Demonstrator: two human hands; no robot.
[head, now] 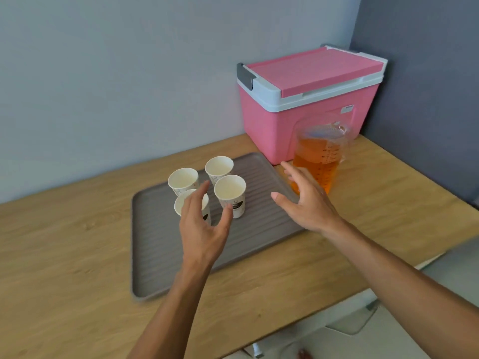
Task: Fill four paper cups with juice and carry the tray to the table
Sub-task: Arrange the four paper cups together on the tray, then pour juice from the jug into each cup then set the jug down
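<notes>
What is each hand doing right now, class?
Left hand: open, holding nothing, above the paper cups.
Right hand: open, empty, near the juice jug.

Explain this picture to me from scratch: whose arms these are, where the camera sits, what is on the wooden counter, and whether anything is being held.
There is no machine here. The single picture comes from a camera worn on a person's head, looking forward and down, so the two bare arms are that person's own. The left hand hovers open over four white paper cups, all empty, standing close together on a grey ribbed tray. The right hand is open, reaching toward a clear plastic jug of orange juice. Behind the jug stands a closed pink cooler box. Everything rests on the light wooden counter. Neither hand holds anything.
</notes>
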